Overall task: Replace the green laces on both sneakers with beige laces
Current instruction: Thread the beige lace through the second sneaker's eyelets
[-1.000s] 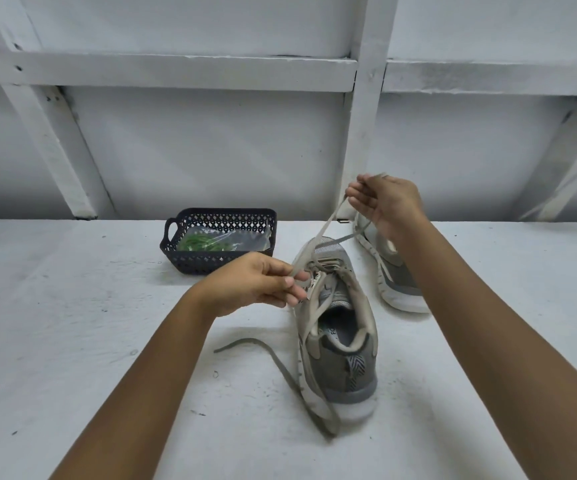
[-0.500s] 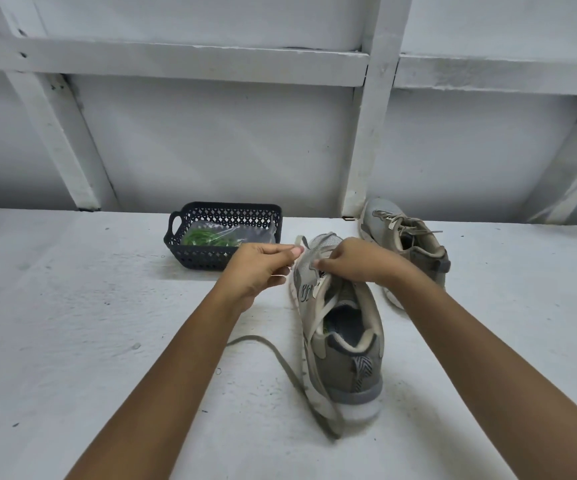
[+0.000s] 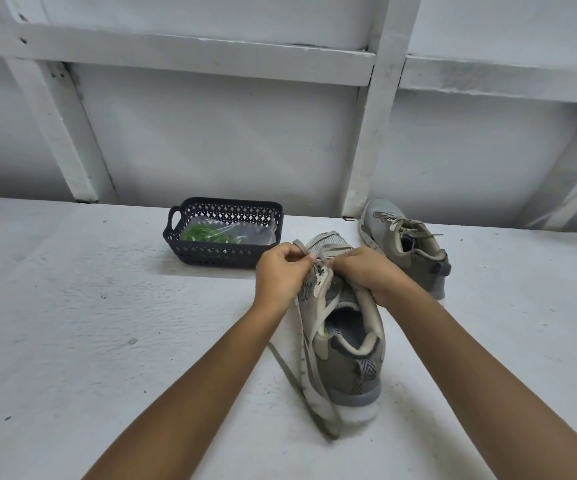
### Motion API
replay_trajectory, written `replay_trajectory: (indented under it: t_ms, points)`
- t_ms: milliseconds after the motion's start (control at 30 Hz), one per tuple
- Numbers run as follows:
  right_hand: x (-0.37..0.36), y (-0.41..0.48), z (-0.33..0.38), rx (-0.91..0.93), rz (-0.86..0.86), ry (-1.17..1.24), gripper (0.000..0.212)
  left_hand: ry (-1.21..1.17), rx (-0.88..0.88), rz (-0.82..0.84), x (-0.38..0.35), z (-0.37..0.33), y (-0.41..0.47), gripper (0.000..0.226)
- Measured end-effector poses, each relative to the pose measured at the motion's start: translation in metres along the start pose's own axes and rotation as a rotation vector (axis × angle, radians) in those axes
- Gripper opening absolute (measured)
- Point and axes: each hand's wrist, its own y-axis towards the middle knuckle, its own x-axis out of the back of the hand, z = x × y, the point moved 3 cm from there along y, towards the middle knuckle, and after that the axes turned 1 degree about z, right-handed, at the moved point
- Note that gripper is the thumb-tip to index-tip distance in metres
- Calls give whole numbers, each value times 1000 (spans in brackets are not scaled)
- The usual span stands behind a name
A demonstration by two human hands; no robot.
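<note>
1. Head view: the left hand (image 3: 282,271) sits at the left eyelets of the near sneaker (image 3: 344,341), fingers curled. Thumb and forefinger pinch the beige lace (image 3: 325,306), and a short bit of it pokes up above the knuckles.
2. The right hand (image 3: 366,271) is just opposite, almost touching the left. Its fingers are curled round the sneaker's right eyelet flap and its thumb lies along the collar. Whether it also pinches lace cannot be told, as the fingertips hide that spot.
3. From the hands, rows of beige lace cross the front of the sneaker. One loose run drops over the tongue, down the sneaker's left side and onto the table (image 3: 72,323). It bends into a loop beside the heel and runs back toward the left forearm.
4. The near sneaker stands upright on its sole in front of the person, toe pointing away and heel nearest the camera.
5. A far sneaker (image 3: 415,251) stands behind and to the right, near the white wall (image 3: 228,133), with pale laces threaded through it.
6. A dark plastic basket (image 3: 224,259) sits left of the sneakers, just beyond the left hand. Inside it lies a clear bag (image 3: 256,233) holding the green laces (image 3: 204,234).
</note>
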Motion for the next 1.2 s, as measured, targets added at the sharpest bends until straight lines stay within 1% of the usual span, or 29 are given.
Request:
replay_trajectory:
  t_ms: [233,600,833,933,1000,1067,1133,1200]
  points:
    - [0,2,-4,13,-12,7,20,31,-47,-69,-8,3,0,27]
    - [0,1,-5,-2,-18,38,19,93,-155,-101,-13,3,-5,38]
    - [0,4,-9,-9,-19,45,21,126,-132,-20,-11,5,-4,33]
    - [-1,4,-8,-12,-6,18,23,139,-129,27,-11,4,-7,26]
    - [-2,5,-7,-12,21,3,20,169,-127,62,-9,3,-10,22]
    - [-3,5,-5,-5,42,-3,17,211,-119,81,-7,2,-13,28]
    - [-3,5,-3,6,45,-6,24,256,-84,86,-4,1,-16,42]
    - [-1,4,-2,15,35,-34,26,292,-57,105,-2,0,-18,43]
